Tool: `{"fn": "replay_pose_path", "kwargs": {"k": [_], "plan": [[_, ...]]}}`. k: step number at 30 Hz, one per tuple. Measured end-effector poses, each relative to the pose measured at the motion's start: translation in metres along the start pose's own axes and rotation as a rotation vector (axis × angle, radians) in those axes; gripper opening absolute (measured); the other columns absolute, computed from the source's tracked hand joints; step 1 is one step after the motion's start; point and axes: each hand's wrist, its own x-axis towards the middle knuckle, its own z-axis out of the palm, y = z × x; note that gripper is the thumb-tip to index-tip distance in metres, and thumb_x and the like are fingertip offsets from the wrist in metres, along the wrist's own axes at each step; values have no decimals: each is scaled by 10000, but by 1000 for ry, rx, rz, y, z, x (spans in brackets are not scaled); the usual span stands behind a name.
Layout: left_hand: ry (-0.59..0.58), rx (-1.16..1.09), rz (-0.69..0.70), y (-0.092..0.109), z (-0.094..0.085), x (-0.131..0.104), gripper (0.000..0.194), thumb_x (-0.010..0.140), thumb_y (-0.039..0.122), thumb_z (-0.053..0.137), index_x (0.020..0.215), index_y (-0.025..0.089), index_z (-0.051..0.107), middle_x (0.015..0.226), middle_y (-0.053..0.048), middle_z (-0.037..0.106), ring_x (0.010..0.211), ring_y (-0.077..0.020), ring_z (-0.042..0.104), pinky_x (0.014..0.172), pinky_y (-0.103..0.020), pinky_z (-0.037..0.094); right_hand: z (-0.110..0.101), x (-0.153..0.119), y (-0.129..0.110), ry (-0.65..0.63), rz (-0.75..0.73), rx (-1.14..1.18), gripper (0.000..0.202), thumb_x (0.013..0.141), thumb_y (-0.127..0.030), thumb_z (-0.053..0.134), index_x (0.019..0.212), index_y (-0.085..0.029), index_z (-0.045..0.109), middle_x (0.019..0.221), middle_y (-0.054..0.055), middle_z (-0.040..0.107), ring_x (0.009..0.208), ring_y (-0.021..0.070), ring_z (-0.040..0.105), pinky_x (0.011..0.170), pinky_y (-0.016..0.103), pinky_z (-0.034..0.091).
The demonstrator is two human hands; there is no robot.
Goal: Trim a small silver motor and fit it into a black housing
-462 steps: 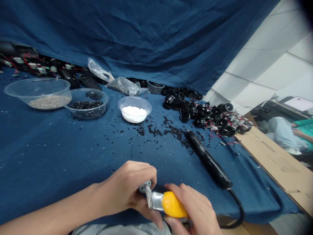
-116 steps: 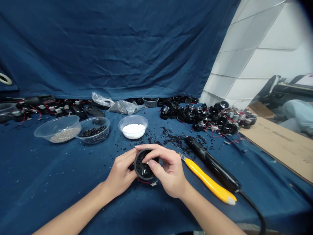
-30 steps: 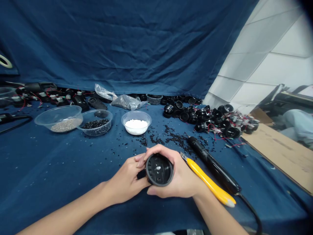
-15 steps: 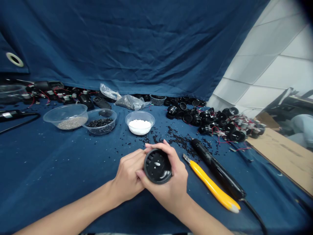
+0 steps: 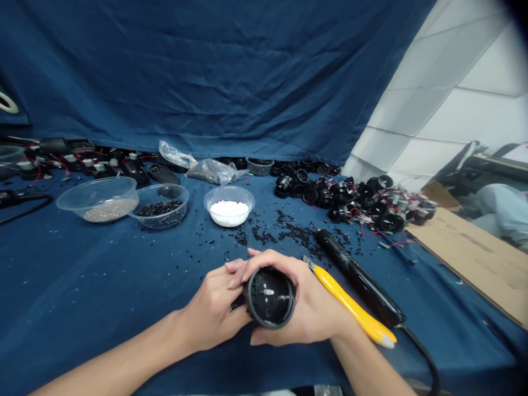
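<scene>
A round black plastic housing [image 5: 272,300] is held low over the blue cloth, its open end turned toward me with a small white post inside. My right hand [image 5: 307,300] curls round its rim from the right, thumb underneath. From the left, my left hand [image 5: 220,302] grips the far part of the same housing, and the fingers of both hands meet there. Just right of my right hand lies a yellow-handled cutter knife [image 5: 350,300]. Beyond it rests a black electric screwdriver [image 5: 361,278] with a cord.
Clear bowls hold white grains [image 5: 229,213], black screws [image 5: 160,209] and silvery small parts [image 5: 108,210]. Black bits [image 5: 295,234] are scattered behind my hands. Black housings with red wires [image 5: 371,203] are heaped back right, near a cardboard sheet [image 5: 466,258]. A plastic bag [image 5: 216,171] lies at the back.
The housing has tilted and come slightly lower, showing more of its inner wall. My right hand has shifted its grip, its thumb moving below the rim. The camera view has turned a little right.
</scene>
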Motion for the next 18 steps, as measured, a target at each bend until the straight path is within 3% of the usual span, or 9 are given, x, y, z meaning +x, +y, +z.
{"fn": "replay_pose_path", "kwargs": {"k": [6, 10, 12, 18], "plan": [[-236, -268, -199, 5, -1, 1, 75, 856, 152, 542, 800, 149, 592, 728, -19, 644, 698, -147, 621, 697, -251, 531, -7, -2, 2, -144, 48, 108, 575, 518, -313, 902, 992, -196, 598, 991, 45, 703, 1070, 239, 640, 1117, 451, 315], [-387, -307, -238, 8, -9, 5, 147, 886, 221, 551, 1009, 155, 598, 1005, -81, 665, 941, -201, 628, 847, -305, 527, -9, 0, 1, -134, 8, 175, 597, 513, -366, 902, 987, -207, 577, 934, 39, 704, 1101, 261, 633, 1122, 510, 275], [-440, -331, -246, 10, -12, 5, 161, 917, 232, 508, 1039, 164, 587, 1034, -89, 653, 966, -205, 617, 871, -318, 523, -9, 0, 1, -116, -11, 209, 607, 513, -397, 899, 987, -206, 570, 896, 35, 702, 1082, 272, 645, 1120, 536, 259], [-365, -291, -270, 14, -11, 1, 133, 929, 200, 449, 900, 163, 574, 898, -57, 650, 838, -182, 607, 796, -295, 523, -4, -2, 3, -67, 25, 193, 592, 541, -372, 890, 1007, -203, 566, 910, 37, 681, 980, 245, 675, 1021, 463, 428]]}}
